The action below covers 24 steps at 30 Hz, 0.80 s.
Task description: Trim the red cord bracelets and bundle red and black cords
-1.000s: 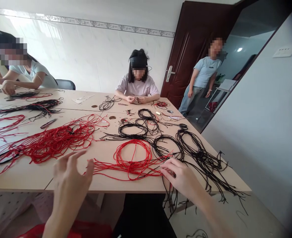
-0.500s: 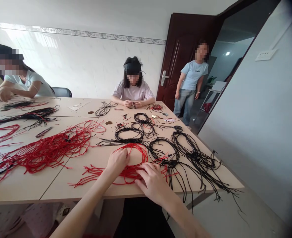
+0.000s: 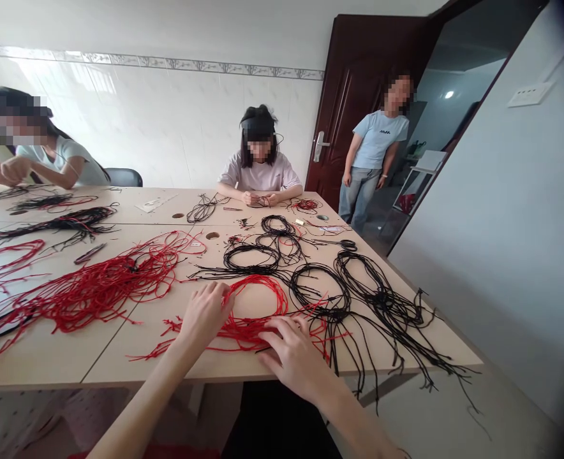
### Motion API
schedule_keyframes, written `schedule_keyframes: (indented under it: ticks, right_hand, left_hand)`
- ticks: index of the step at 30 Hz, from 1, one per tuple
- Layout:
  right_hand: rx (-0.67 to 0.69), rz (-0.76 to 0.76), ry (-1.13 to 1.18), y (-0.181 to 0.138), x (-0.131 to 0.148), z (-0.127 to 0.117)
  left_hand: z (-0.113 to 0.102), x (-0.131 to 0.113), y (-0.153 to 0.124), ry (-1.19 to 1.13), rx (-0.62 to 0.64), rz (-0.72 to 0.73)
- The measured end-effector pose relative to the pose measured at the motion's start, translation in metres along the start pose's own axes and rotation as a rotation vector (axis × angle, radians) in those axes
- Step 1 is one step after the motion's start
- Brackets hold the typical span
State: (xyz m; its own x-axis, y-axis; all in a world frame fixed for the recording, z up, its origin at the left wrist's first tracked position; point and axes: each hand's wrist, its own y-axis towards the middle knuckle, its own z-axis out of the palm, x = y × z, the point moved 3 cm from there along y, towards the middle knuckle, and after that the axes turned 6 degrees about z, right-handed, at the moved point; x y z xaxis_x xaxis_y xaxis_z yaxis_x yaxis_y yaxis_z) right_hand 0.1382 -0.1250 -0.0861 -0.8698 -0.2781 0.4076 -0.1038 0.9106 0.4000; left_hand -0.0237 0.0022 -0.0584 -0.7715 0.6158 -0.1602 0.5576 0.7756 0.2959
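A coiled bundle of red cord [image 3: 282, 294] lies near the table's front edge, its loop at the back and loose knotted ends to the left. My left hand [image 3: 206, 312] is at the loop's left side, its fingers loosely bent and parted, the fingertips by the cord. Across the bundle's right part rests my right hand [image 3: 289, 349], fingers spread and thumb apart, covering some strands. A thin black strand shows beside the right hand. Directly right of the red bundle lies a tied coil of black cord [image 3: 321, 268].
More black coils [image 3: 365, 271] spread rightward, ends hanging over the edge. Scissors [image 3: 346, 244] lie behind them. A large red cord heap [image 3: 104, 287] and tweezers-like tool [image 3: 89, 253] are at left. Two people sit working at the table; another person [image 3: 380, 137] stands by the door.
My left hand has moved left off the middle of the red loop, and its fingers have loosened. My right hand stays almost in place on the bundle. The view has shifted slightly.
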Motion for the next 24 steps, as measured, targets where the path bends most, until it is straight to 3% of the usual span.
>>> schedule_keyframes:
  ticks: [4, 7, 19, 24]
  right_hand:
    - [-0.003, 0.003, 0.003, 0.001, 0.001, 0.001]
    - [0.013, -0.016, 0.006, 0.003, 0.001, 0.003]
    - [0.116, -0.009, -0.067, 0.015, 0.004, 0.003]
    - [0.096, -0.019, -0.08, 0.014, 0.001, 0.008]
  left_hand:
    - [-0.002, -0.023, -0.025, -0.155, 0.12, 0.348]
    - [-0.005, -0.03, -0.036, -0.217, 0.187, 0.46]
    - [-0.006, -0.017, -0.035, -0.244, 0.201, 0.465]
    - [-0.006, -0.011, -0.046, -0.212, 0.163, 0.417]
